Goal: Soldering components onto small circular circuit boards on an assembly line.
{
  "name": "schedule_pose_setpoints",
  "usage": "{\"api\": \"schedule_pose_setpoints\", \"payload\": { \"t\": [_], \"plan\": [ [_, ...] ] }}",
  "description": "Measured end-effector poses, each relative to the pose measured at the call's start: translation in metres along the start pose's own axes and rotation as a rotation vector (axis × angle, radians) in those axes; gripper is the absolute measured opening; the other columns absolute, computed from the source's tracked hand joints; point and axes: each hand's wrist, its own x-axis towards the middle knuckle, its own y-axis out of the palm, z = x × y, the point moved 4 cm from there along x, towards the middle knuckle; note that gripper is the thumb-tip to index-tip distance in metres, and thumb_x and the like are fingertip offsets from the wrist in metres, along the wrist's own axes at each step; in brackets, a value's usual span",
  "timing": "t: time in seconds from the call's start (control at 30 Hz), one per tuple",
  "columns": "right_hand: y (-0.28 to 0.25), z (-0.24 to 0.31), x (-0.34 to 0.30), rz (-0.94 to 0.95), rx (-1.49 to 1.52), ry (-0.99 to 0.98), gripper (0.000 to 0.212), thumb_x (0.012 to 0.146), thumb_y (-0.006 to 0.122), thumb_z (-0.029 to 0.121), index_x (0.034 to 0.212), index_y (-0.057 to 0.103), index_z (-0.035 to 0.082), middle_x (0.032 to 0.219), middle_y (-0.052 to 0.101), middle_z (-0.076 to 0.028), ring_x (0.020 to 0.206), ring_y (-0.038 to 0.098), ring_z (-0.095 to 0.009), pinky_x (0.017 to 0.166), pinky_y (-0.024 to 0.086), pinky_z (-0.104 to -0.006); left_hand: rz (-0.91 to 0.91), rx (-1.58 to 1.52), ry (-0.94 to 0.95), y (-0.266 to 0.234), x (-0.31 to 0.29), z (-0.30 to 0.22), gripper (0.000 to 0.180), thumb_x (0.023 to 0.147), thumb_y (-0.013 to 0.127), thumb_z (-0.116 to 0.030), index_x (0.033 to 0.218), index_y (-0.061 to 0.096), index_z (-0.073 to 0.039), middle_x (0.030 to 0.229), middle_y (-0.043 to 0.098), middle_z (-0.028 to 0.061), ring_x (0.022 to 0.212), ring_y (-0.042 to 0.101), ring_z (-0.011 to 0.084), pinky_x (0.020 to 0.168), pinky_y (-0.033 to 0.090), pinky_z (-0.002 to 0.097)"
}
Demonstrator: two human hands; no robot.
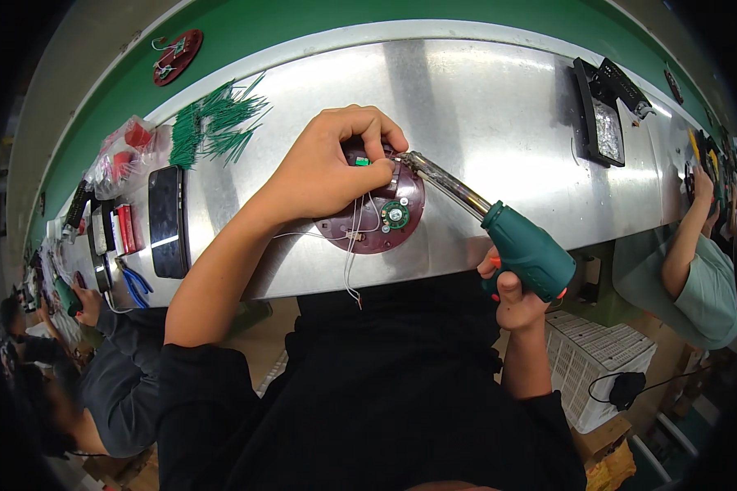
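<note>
Steel counter (499, 106) spans the frame. Centre: dark red disc (382, 214), looks light, rigid, with fragile thin wires; I'd grip its rim. Left hand (327, 168) fingers pinch a small green part on it. Right hand (512, 299) wraps the soldering gun (526, 250).

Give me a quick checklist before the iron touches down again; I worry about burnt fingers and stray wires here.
1. Left hand steadies the dark red round board on the steel bench: ok.
2. Right hand grips the green handle of the soldering iron, away from the metal barrel: ok.
3. Iron tip at the board's upper edge, close to the left fingertips: not ok, little gap.
4. Thin white wires trail off the bench edge toward the body: not ok.
5. Tip on the right joint: cannot tell, too small.
6. Green wire bundle lies apart from the iron: ok.
</note>
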Motion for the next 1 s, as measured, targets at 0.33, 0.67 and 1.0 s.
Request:
{"api": "schedule_pose_setpoints", "payload": {
  "t": [0.33, 0.67, 1.0],
  "plan": [
    [-0.0001, 0.0019, 0.0023, -0.008, -0.067, 0.020, 0.043, 0.090, 0.084, 0.039, 0.097, 0.074, -0.003, 0.085, 0.070, -0.009, 0.068, 0.068, -0.014, 0.062, 0.054, -0.0260, 0.003, 0.003, 0.003, 0.0007, -0.0003, 0.0003, 0.013, 0.076, 0.071, -0.004, 0.072, 0.059, -0.002, 0.104, 0.074, 0.0108, 0.098, 0.065, 0.0206, 0.093, 0.052, 0.0343],
    [-0.0018, -0.0016, -0.0016, 0.067, -0.165, -0.015, 0.060, 0.101, 0.067, 0.049, 0.119, 0.065, -0.009, 0.081, 0.068, -0.010, 0.066, 0.064, -0.016, 0.060, 0.051, -0.0285, 0.008, 0.007, 0.003, 0.0001, -0.0002, 0.0007, 0.013, 0.076, 0.071, -0.004, 0.072, 0.059, -0.002, 0.103, 0.074, 0.0105, 0.098, 0.065, 0.0205, 0.093, 0.052, 0.0342],
    [0.0011, -0.0007, -0.0032, -0.003, -0.121, 0.016, 0.069, 0.100, 0.061, 0.059, 0.112, 0.065, -0.008, 0.090, 0.069, -0.015, 0.072, 0.066, -0.019, 0.063, 0.052, -0.0293, 0.003, 0.054, 0.011, -0.0005, -0.0001, -0.0022, 0.013, 0.076, 0.071, -0.004, 0.072, 0.059, -0.002, 0.104, 0.074, 0.0111, 0.098, 0.066, 0.0206, 0.093, 0.052, 0.0342]
  ]
}}
